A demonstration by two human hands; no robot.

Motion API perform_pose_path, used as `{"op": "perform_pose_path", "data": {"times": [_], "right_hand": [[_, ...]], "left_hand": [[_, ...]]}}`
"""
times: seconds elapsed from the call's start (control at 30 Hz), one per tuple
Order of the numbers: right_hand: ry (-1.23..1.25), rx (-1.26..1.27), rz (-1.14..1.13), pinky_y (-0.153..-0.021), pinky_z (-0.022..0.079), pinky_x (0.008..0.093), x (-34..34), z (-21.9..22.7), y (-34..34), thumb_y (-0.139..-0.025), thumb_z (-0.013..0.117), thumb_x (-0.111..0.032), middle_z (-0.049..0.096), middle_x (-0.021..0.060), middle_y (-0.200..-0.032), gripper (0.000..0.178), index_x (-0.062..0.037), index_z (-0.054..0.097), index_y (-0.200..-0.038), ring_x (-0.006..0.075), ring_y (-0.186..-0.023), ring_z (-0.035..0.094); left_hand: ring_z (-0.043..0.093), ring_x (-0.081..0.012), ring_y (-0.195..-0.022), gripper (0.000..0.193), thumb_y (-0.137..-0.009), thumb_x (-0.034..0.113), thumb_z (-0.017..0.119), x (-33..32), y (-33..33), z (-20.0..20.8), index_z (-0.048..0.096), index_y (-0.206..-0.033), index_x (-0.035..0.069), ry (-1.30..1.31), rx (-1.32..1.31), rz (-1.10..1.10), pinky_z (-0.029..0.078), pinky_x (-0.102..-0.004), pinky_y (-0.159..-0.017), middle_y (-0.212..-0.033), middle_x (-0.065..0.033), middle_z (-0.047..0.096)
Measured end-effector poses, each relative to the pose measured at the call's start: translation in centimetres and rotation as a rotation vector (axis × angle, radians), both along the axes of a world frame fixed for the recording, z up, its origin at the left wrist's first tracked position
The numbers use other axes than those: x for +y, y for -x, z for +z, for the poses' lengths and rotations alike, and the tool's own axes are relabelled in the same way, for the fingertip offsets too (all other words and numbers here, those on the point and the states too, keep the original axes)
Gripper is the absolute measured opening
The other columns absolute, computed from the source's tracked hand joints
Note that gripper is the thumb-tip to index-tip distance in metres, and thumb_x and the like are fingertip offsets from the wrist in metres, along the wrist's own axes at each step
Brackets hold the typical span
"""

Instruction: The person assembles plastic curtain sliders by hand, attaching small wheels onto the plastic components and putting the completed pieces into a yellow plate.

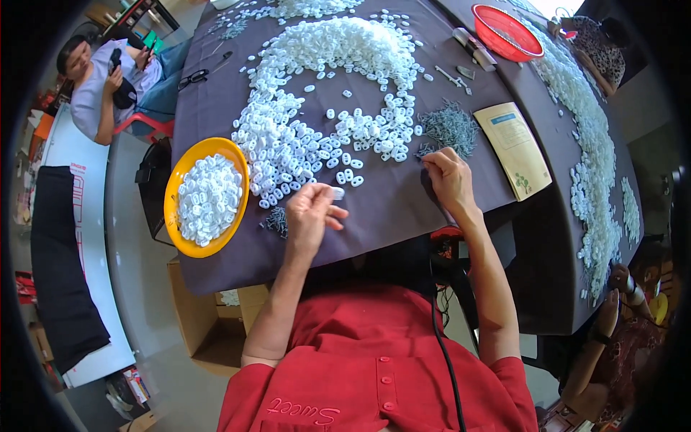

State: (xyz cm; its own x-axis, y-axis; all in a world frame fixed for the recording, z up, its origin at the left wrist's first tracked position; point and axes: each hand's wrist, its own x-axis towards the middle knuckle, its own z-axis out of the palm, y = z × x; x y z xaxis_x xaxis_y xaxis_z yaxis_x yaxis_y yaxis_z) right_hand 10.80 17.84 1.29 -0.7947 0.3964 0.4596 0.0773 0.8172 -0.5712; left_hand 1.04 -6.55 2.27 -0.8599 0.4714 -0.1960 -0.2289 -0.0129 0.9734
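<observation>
Between the thumb and forefinger of my left hand (308, 217) is a small white oval plastic piece (337, 193); the hand is closed on it above the table's near edge. My right hand (451, 180) has its fingers pinched together by the near side of a pile of thin grey screws or pins (450, 127). Whatever those fingers hold, if anything, is too small to make out. Beyond my hands, many white pieces with two holes each form a large ring-shaped heap (338, 43). A smaller grey pile (276, 221) lies left of my left hand.
A yellow oval bowl (241, 155) full of white pieces stands at the left edge. On the right lie a tan packet (512, 151), a red basket (497, 36) and small tools (455, 79). Scissors (193, 78) rest far left. Other people sit around the tables.
</observation>
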Motion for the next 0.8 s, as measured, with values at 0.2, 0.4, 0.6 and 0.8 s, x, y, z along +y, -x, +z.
{"op": "perform_pose_path", "data": {"times": [0.2,0.4,0.6,0.8], "right_hand": [[-0.135,-0.122,-0.088,-0.067,0.046,0.0359,-0.6,-0.4,1.7,-0.078,0.059,-0.013,0.056,0.0089,-0.080,0.007,-0.0061,0.061,-0.081,0.0277,-0.078,0.058],[-0.197,-0.229,-0.085,-0.066,0.044,0.0382,-0.8,-0.4,1.4,-0.080,0.057,-0.013,0.054,0.0105,-0.081,0.008,-0.0060,0.056,-0.082,0.0287,-0.080,0.056],[-0.237,-0.116,-0.037,-0.059,0.044,0.0370,-1.0,0.0,1.2,-0.078,0.057,-0.008,0.053,0.0099,-0.074,0.004,-0.0052,0.055,-0.081,0.0281,-0.070,0.056],[-0.115,0.016,-0.036,-0.056,0.044,0.0352,-1.0,-0.6,1.1,-0.077,0.057,-0.002,0.054,0.0109,-0.073,0.005,-0.0033,0.054,-0.080,0.0275,-0.064,0.056]], "left_hand": [[0.054,-0.0075,-0.047,0.018,-0.088,0.018,0.052,-7.1,4.4,3.3,0.058,-0.089,0.001,0.267,0.285,0.316,0.041,-0.0176,-0.038,-0.073,-0.0057,0.059],[0.045,-0.0058,-0.043,0.016,-0.085,0.015,0.055,-13.3,9.3,1.2,0.059,-0.079,0.001,0.680,0.533,0.482,0.036,-0.0212,-0.039,-0.063,-0.0037,0.057],[0.053,-0.0136,-0.053,0.017,-0.081,0.016,0.060,-12.8,9.6,1.2,0.060,-0.076,-0.001,0.838,0.722,0.515,0.042,-0.0272,-0.050,-0.064,-0.0064,0.060],[0.058,-0.0163,-0.061,0.011,-0.079,0.011,0.062,-5.3,5.4,3.0,0.061,-0.077,0.000,0.571,0.852,0.390,0.044,-0.0282,-0.056,-0.067,-0.0089,0.061]]}}
